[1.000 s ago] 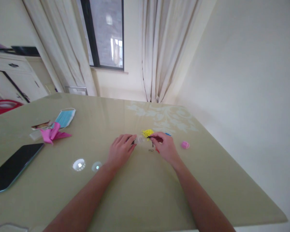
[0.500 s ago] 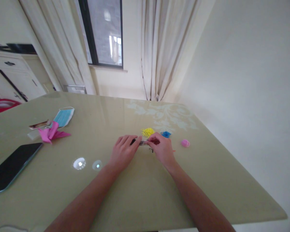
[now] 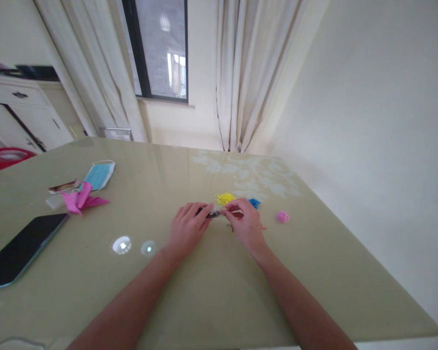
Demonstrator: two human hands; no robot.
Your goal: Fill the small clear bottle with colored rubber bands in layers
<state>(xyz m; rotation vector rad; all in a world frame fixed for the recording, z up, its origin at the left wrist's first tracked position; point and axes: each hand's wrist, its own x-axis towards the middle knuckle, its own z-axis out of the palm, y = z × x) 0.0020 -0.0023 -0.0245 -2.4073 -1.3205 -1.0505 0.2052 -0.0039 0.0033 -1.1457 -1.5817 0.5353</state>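
Observation:
Over the middle of the table, my left hand (image 3: 188, 227) is closed on a small dark and clear packet (image 3: 215, 213), which looks like a plastic bag with black bits in it. My right hand (image 3: 246, 223) pinches at the packet's right end, thumb and forefinger together. A yellow pile of thin strands or small bands (image 3: 225, 199) lies just beyond the fingers. Behind my right hand is a blue pile (image 3: 254, 203), partly covered. Something red shows under the right hand, mostly hidden. A few thin black loops (image 3: 230, 227) lie below the packet.
A pink round bundle (image 3: 282, 217) sits to the right on the glossy table (image 3: 204, 301). At left are a black-screened phone or tablet (image 3: 25, 248), a pink folded paper shape (image 3: 82, 199) and a blue face mask (image 3: 100, 176). A wall runs along the right.
The view has shifted slightly, so the table's things appear a little further right. My right fingertips have moved slightly at the packet's end; both hands keep their hold.

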